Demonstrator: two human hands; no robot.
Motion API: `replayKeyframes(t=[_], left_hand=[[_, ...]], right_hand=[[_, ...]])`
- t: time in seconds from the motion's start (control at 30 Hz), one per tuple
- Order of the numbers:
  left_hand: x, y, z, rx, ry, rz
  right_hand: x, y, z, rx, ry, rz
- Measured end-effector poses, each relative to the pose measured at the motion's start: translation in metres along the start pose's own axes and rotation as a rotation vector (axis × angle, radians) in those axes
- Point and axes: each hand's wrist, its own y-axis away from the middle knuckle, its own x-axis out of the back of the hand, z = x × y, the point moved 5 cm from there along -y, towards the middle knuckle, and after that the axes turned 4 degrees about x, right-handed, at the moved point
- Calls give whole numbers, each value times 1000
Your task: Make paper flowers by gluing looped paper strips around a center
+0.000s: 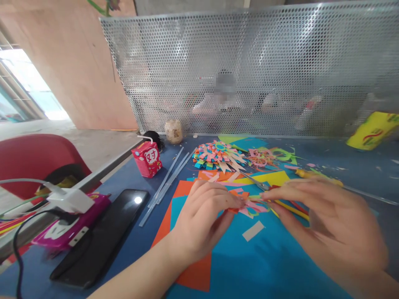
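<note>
Low over a blue paper sheet (249, 265), my left hand (208, 211) pinches a small fringed paper flower (249, 205) in orange, pink and green. My right hand (324, 216) is closed at the flower's right side, thumb and fingertips on the end of a light green paper strip (256, 197). Scissors (255, 181) lie just behind, with red and yellow handles (293, 209) partly under my right hand. A pale paper strip (253, 231) rests on the blue sheet. Orange paper (193, 274) shows beneath it.
Behind my hands sit layered fringed paper flowers (218, 155) and paper shreds (263, 158). Clear sticks (168, 182), a red drink carton (147, 159), a phone (102, 236) and a power strip (71, 224) lie left. A perforated metal screen (187, 54) closes the back; a yellow packet (372, 131) stands right.
</note>
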Motion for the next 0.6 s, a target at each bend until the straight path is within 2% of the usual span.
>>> replayKeyframes(t=[0.13, 0.2, 0.3, 0.43, 0.5, 0.6], left_hand=[[-3, 0, -3, 52, 21, 3], [-4, 0, -7, 138, 45, 29], [-6, 1, -20, 412, 195, 100], [-21, 7, -39, 837, 667, 110], [-26, 9, -44, 949, 808, 113], [-30, 11, -49, 1016, 857, 112]], right_hand=[[1, 1, -1, -8, 11, 40], [0, 3, -1, -18, 27, 47], [-1, 8, 5, -57, 20, 78], [-4, 12, 14, -111, -37, 119], [-7, 11, 18, -128, -30, 94], [-10, 8, 21, -159, -10, 59]])
